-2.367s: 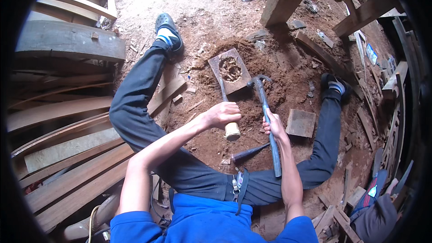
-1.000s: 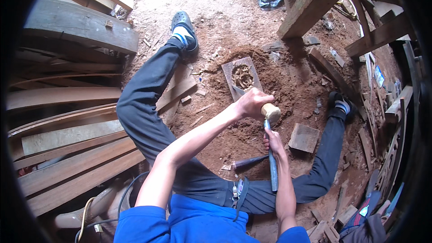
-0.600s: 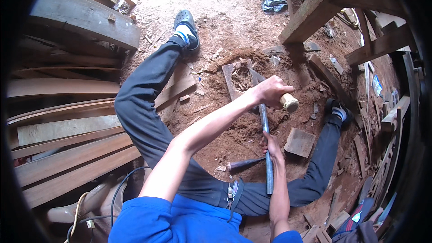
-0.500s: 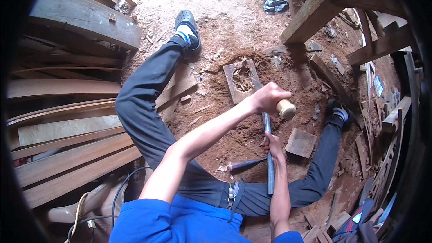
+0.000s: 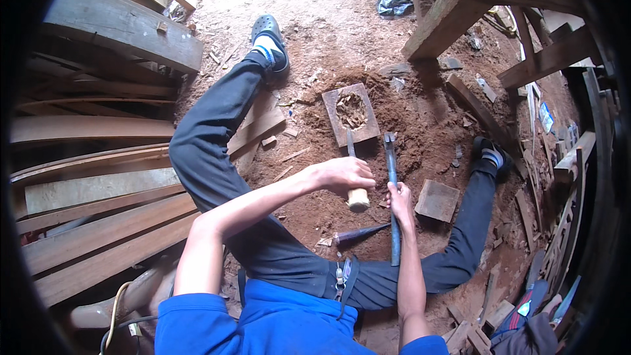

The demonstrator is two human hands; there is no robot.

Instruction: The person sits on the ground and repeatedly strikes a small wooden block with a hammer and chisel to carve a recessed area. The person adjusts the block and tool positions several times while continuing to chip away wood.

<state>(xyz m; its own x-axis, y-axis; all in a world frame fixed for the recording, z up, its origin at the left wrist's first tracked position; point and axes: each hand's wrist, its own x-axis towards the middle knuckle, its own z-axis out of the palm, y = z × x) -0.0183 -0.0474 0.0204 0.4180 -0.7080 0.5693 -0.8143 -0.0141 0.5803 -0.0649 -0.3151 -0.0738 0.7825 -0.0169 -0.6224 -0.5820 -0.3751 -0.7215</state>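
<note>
My left hand (image 5: 347,175) is closed round a chisel (image 5: 358,200). The wooden butt points toward me and the narrow blade toward the near edge of a square wooden block (image 5: 368,129). That block lies on the ground with a rough round hollow in its top, full of wood chips (image 5: 351,110). To the right, my right hand (image 5: 400,201) grips a hammer (image 5: 392,165) by its long bluish shaft, head pointing away from me. On the ground below my hands lies a dark tapered tool (image 5: 355,235). A second square block (image 5: 438,200) sits right of my right hand.
Long planks (image 5: 98,243) are stacked at the left, below a thick beam (image 5: 125,26). A timber frame (image 5: 453,10) stands at the upper right. My legs stretch out either side of the block. Sawdust and offcuts cover the ground; a black plastic bag (image 5: 394,1) lies farther off.
My left hand has drawn back toward me and leftward, bringing the chisel away from the hollow. The hammer's head, hidden behind that hand before, now shows. My right hand has barely moved.
</note>
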